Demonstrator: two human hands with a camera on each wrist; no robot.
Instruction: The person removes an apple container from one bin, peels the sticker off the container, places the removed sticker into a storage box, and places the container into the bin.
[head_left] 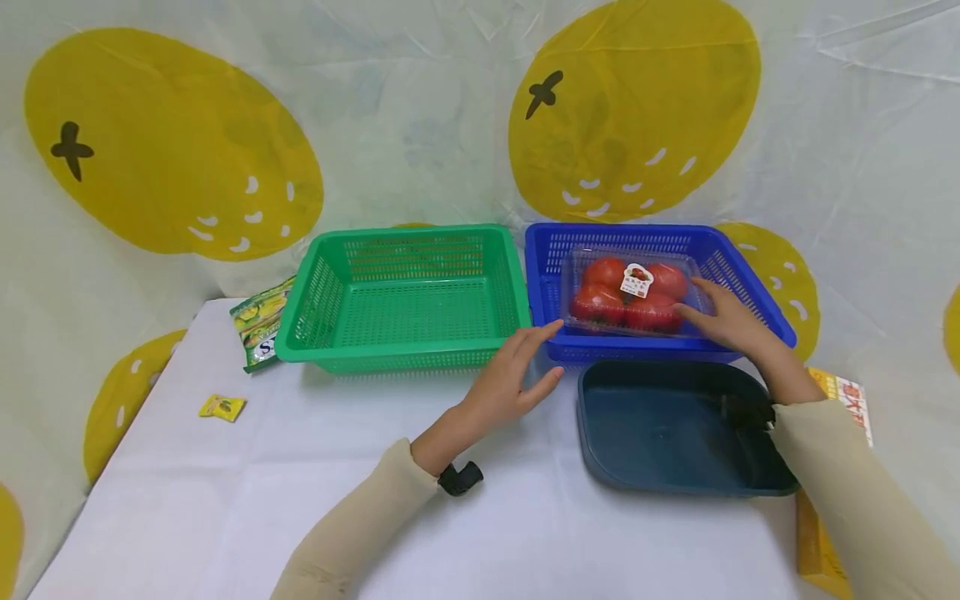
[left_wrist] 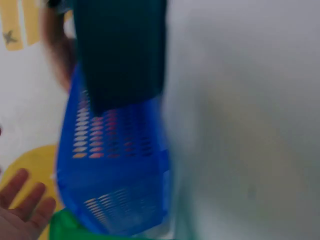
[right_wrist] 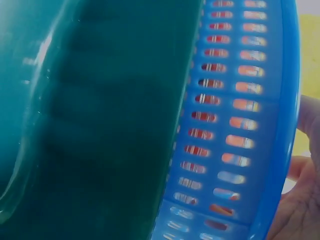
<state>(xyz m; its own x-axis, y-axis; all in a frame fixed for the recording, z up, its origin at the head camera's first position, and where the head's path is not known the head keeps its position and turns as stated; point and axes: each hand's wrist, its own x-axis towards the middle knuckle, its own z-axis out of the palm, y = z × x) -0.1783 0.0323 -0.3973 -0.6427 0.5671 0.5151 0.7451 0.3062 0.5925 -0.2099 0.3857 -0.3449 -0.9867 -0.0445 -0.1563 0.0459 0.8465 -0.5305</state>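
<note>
A clear plastic clamshell box of tomatoes (head_left: 628, 293) sits in the upper right of the head view, resting tilted inside the blue slotted basket (head_left: 543, 275), its lid closed over several red tomatoes and carrying a small white-and-red label on top. The right hand (head_left: 722, 318) lies against the box's right side with fingers spread along its edge and lid, while the left hand (head_left: 512, 377), fingers straight, hovers just beside the basket's front left corner without gripping anything. In the wrist views the tomatoes show only as red through the basket's slots.
</note>
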